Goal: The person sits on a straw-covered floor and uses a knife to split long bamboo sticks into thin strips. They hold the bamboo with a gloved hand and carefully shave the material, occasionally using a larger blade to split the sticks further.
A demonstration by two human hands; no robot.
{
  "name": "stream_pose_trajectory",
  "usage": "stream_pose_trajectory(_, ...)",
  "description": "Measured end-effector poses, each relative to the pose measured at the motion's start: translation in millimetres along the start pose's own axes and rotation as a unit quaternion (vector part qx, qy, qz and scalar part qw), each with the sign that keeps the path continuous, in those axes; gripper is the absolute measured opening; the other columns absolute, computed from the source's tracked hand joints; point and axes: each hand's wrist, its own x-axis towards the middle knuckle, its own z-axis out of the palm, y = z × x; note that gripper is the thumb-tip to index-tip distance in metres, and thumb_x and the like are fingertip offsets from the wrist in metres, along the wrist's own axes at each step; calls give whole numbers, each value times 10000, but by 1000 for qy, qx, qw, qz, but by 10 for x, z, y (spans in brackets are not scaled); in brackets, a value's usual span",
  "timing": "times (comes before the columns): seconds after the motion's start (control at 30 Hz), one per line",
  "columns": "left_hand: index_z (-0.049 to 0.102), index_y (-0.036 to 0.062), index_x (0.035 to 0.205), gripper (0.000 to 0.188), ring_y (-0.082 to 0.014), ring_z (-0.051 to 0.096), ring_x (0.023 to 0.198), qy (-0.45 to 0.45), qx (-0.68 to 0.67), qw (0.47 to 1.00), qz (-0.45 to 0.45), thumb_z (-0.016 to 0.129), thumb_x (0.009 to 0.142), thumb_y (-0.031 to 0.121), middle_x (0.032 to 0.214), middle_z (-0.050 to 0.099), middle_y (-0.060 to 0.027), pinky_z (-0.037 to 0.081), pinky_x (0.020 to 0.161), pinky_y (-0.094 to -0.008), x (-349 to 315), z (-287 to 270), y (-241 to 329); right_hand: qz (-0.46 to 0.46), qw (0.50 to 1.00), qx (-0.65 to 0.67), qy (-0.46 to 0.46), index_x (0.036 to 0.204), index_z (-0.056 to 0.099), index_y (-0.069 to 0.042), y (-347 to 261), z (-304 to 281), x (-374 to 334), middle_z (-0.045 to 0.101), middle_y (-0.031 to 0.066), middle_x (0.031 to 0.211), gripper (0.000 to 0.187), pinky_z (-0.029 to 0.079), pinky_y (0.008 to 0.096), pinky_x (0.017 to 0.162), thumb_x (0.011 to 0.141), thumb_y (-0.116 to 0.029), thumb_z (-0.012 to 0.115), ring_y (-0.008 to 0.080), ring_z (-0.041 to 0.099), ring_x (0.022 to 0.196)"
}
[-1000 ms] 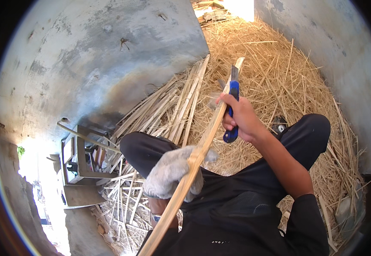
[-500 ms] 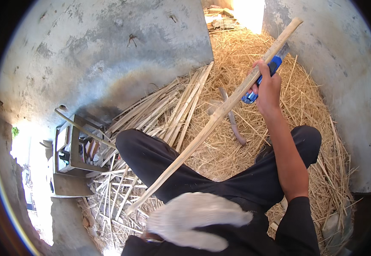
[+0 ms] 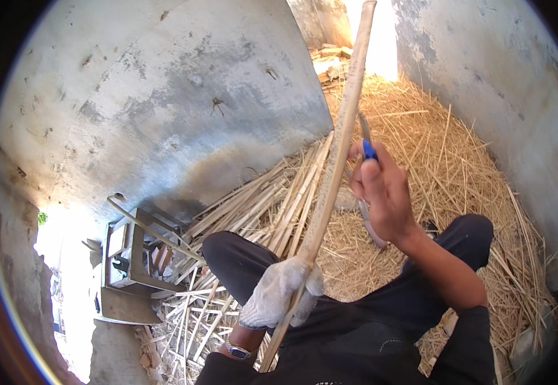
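My left hand (image 3: 280, 290), in a whitish knit glove, is closed around the lower part of a long split-wood or bamboo strip (image 3: 333, 173). The strip stands steeply, its top reaching the upper edge of the view. My bare right hand (image 3: 385, 192) grips a blue utility knife (image 3: 369, 151), its blade pointing up and away beside the strip; most of its handle is hidden by my fingers. Beyond my right hand lies a curved tool (image 3: 372, 228) with a brownish handle on the straw, partly covered.
Shavings and straw (image 3: 446, 154) cover the floor. A pile of long strips (image 3: 253, 205) leans left, near a small wooden cabinet (image 3: 141, 282) with odds and ends inside. Worn grey walls (image 3: 163, 96) stand on both sides. My crossed legs (image 3: 240, 256) frame the work.
My gloved left hand has taken hold of the strip's lower part. The strip has swung more upright. My right hand has come down and nearer, its grip now on the knife alone.
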Motion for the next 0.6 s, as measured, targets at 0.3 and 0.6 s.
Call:
stream_pose_trajectory(0.3,588,47,979,385,-142,491,385,220,-203,952,71,516,1014,424,688,598,-66,389,353,-253,275,34,-119,-108,952,-144,-248,993,524,-44,115,166,-379,566,95,626,385,478,394,527,974,-427,562,296,609,547)
stream_pose_trajectory(0.6,557,54,922,374,-130,420,345,133,-255,956,64,485,1030,405,644,531,-41,336,324,-252,241,16,-288,-184,908,-278,-254,899,525,-90,439,101,-466,571,60,608,397,427,354,390,932,-477,608,208,572,439)
